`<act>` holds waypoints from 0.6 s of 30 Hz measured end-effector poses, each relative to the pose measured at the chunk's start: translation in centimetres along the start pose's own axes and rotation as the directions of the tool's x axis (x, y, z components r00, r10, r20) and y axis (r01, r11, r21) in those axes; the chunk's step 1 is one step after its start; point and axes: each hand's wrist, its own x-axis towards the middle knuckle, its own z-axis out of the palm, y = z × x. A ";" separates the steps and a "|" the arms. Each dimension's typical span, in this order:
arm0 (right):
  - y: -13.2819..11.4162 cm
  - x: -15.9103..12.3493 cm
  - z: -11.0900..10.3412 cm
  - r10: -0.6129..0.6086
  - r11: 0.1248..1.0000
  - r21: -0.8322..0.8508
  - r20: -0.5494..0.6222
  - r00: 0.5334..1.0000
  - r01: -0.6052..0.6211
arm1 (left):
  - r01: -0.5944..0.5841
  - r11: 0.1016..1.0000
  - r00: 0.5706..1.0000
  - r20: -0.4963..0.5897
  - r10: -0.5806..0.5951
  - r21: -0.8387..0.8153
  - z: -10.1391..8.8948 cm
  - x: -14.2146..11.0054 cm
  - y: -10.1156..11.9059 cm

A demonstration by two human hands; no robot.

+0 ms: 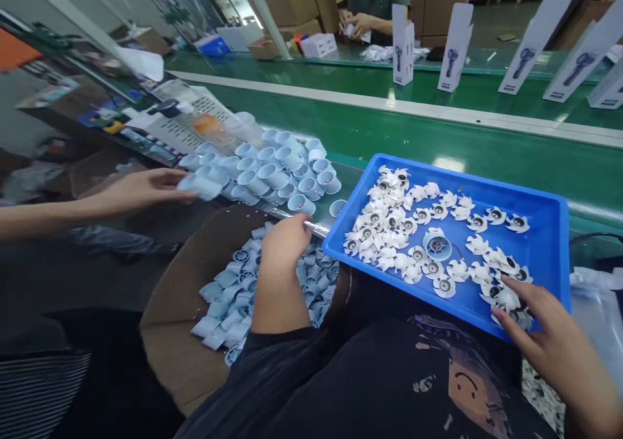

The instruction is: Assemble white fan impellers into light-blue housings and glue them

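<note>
The right hand's (555, 335) grip is parted, thumb and forefinger astride white, curved-bladed plastic fan wheels (506, 298) in the rectangular blue plastic tray (540, 250), fingers pointing inward. The left hand (286, 239) bends at the green tabletop's (349, 178) edge beside light-blue plastic cylinders (272, 176); its grip is hidden, cannot tell. A co-worker's hand (150, 187) holds another cylinder (199, 186).

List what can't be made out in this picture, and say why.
Head view:
Left hand: most fingers hidden by the back of the hand, so its grip cannot be told.
Right hand: fingers beyond thumb and index hidden by the hand itself.
Carton: floor covered by the piled blue housings.
Rightmost white box: cut off by the right edge.
Far person's hands: held item too small to identify.
</note>
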 end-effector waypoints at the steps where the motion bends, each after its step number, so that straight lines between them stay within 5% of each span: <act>1: 0.0 0.2 0.1 -0.016 1.000 0.001 -0.004 1.000 0.016 | -0.030 0.999 1.000 -0.005 0.030 -0.023 0.4 0.3 -0.2; 6: -0.4 0.5 0.0 -0.041 0.999 0.034 -0.039 0.998 0.042 | -0.262 0.953 0.965 -0.050 0.258 -0.153 2.5 1.6 0.7; 10: -0.7 0.0 -0.3 -0.043 0.998 0.032 -0.047 0.998 0.045 | -0.248 0.949 0.946 -0.260 0.194 -0.192 2.0 1.0 0.5; 12: -0.9 -0.2 -0.4 -0.038 0.999 0.025 -0.048 0.998 0.039 | -0.304 0.929 0.892 -0.405 0.200 -0.211 1.1 0.1 1.0; 14: -1.2 -0.2 -0.4 -0.044 0.998 0.043 -0.037 0.998 0.045 | -0.465 0.866 0.813 -0.476 0.335 -0.184 0.4 -0.9 2.6; 18: -2.1 0.4 0.0 -0.087 0.993 0.084 -0.022 0.996 0.088 | -0.737 0.671 0.670 -0.212 0.712 -0.080 0.8 -2.8 9.0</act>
